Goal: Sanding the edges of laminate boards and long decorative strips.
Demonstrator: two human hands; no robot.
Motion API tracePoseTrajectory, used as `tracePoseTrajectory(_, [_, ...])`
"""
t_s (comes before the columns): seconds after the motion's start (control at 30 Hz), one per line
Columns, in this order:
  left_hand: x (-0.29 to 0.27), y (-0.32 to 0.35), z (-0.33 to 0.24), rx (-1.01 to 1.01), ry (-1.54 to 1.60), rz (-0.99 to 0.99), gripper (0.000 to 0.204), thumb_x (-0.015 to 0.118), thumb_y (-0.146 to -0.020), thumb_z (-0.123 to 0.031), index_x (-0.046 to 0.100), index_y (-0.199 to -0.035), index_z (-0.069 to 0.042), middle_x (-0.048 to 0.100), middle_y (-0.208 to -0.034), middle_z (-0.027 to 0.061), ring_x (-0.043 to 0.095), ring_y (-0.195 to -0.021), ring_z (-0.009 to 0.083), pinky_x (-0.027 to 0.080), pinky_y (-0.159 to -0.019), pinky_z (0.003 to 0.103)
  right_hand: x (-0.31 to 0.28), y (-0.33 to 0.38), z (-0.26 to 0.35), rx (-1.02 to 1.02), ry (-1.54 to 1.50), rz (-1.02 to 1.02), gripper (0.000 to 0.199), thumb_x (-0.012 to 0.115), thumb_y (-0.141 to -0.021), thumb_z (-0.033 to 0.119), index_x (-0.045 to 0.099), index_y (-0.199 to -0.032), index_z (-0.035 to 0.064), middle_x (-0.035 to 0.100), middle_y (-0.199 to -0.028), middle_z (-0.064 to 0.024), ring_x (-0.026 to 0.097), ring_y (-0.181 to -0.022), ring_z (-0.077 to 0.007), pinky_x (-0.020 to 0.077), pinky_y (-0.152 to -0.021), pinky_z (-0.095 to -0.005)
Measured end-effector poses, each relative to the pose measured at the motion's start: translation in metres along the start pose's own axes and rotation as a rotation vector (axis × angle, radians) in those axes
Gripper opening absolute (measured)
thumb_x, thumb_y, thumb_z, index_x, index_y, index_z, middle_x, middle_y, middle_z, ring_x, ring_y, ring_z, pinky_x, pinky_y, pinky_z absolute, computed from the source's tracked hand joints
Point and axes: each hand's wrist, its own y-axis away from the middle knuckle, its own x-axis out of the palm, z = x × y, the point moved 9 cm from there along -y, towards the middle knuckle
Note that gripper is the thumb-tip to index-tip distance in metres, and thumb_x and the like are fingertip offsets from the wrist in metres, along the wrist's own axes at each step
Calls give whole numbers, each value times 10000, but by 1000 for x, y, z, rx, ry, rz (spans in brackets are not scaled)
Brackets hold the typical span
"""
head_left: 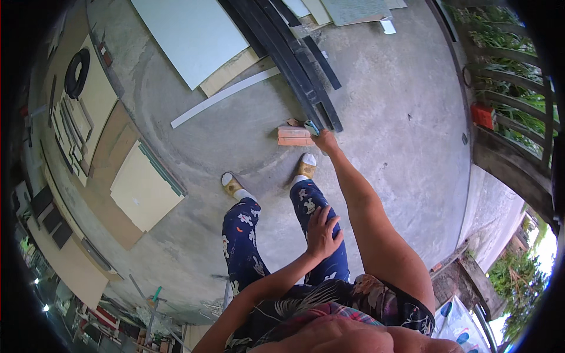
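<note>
I look straight down at my legs in dark blue flowered trousers and yellow slippers on a concrete floor. My right hand reaches down to the floor with its fingers closed on a small teal object at the end of long black strips. An orange brick lies right beside that hand, touching the strips' end. My left hand rests flat on my right thigh with its fingers spread, holding nothing.
A pale sheet and a long white strip lie on the floor ahead. Cream and brown boards lean at the left. A railing with a red box and plants runs along the right.
</note>
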Motion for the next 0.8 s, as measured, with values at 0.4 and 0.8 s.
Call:
tracePoseTrajectory(0.4, [5, -54, -7, 32, 22, -18, 401, 648, -685, -207, 576, -1058, -82, 390, -1298, 180, 370, -1175, 409, 318, -966, 496, 93, -106, -25, -252, 228, 54, 362, 636, -716, 338, 644, -835, -4, 623, -939, -224, 549, -1008, -361, 407, -919, -399])
tracePoseTrajectory(0.8, [12, -57, 0, 10, -58, -115, 437, 648, -692, -227, 550, -1095, -87, 446, -1229, 165, 435, -1117, 364, 350, -940, 473, 63, -30, 44, -202, -30, 163, 570, 665, -660, 513, 644, -820, -34, 626, -835, -255, 623, -806, -375, 492, -709, -426])
